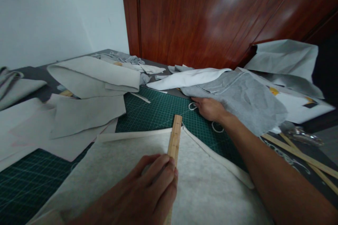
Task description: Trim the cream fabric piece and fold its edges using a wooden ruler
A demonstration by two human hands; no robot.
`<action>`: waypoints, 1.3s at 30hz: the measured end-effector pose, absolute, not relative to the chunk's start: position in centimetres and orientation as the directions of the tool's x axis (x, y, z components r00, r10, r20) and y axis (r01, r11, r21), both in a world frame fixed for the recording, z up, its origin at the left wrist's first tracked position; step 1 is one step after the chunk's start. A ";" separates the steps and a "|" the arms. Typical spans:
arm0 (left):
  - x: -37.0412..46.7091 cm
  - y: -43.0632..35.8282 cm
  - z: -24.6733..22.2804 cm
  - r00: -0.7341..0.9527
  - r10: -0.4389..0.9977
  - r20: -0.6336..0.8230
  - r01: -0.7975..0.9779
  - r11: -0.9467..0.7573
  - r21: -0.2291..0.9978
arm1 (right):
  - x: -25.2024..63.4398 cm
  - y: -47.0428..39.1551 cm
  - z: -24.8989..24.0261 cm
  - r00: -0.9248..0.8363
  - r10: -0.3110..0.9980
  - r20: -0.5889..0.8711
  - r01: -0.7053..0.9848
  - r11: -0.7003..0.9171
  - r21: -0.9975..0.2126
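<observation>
My left hand (155,186) is closed on a wooden ruler (175,137), which lies lengthwise over a pale fabric piece (211,182) with folded edges. The ruler's far end reaches past the fabric's peak onto the green cutting mat (155,109). Farther off, my right hand (210,108) rests on the mat by the edge of a grey cloth (237,95). Its fingertips are partly hidden near the cloth and a thin white cord (218,127); whether they hold anything is unclear.
Paper or fabric pieces (87,116) overlap at the left. Folded pale cloth (100,74) lies at the back left, a white strip (187,78) at the back middle. Wooden strips (303,154) cross at the right. A wooden panel (198,17) rises behind the table.
</observation>
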State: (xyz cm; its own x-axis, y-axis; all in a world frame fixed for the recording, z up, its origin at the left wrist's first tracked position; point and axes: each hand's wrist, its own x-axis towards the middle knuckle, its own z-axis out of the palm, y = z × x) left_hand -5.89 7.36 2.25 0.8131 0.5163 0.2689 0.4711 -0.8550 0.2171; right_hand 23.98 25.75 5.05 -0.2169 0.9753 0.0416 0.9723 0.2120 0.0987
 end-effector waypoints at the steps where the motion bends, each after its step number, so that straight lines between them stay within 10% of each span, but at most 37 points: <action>1: -5.9 7.4 2.4 0.811 0.522 0.265 0.475 -0.851 0.223 | 24.0 25.7 5.0 -0.214 0.976 0.041 0.973 0.209 0.101; 19: -6.0 7.1 5.4 0.841 0.533 0.097 0.466 -0.803 0.372 | 22.0 18.8 8.0 -0.102 0.962 0.254 0.994 0.109 -0.012; 27: -6.0 7.3 4.4 0.853 0.478 0.210 0.402 -0.858 0.320 | 19.5 4.9 5.8 -0.359 0.884 0.300 0.807 0.456 -0.376; 39: -5.8 7.6 3.4 0.869 0.370 0.327 0.333 -0.928 0.165 | 17.5 -3.7 5.0 -0.473 0.868 0.150 0.668 0.464 -0.582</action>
State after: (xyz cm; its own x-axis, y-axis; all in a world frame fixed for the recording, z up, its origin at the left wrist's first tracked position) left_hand -5.84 7.59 3.35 0.8694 0.3702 0.3272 0.3332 -0.9283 0.1649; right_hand 17.47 -3.73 4.97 -0.4726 0.8684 0.1499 0.6682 0.4640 -0.5816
